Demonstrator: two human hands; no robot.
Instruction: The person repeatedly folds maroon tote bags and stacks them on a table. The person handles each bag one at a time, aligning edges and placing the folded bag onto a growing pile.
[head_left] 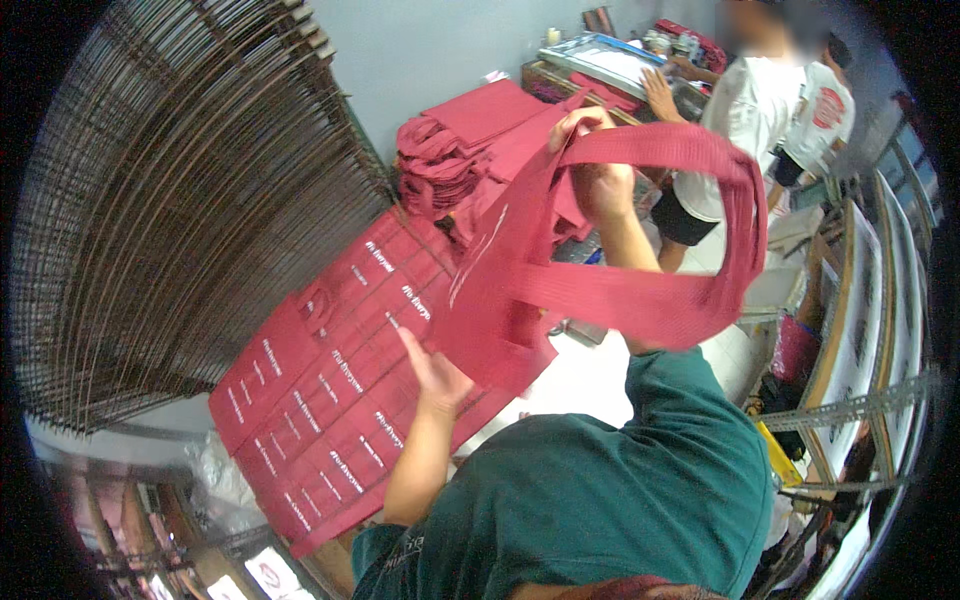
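Observation:
A red fabric tote bag (500,290) hangs in the air before me, tilted, with its wide strap looping out to the right. My right hand (603,180) grips it at the upper edge, near where the strap begins; part of the grip is hidden behind the strap. Beside the bag's lower left edge is my left hand (440,377), fingers stretched out; whether it touches the fabric I cannot tell. Below and to the left, several flat red bags with white print (340,400) lie in rows on a table.
Stacked red bags (440,160) are piled at the far end. A tall metal rack (190,210) rises on the left. Two people in white shirts (750,120) stand at the back right, one at a framed screen (610,60). Large framed panels (850,330) lean on the right.

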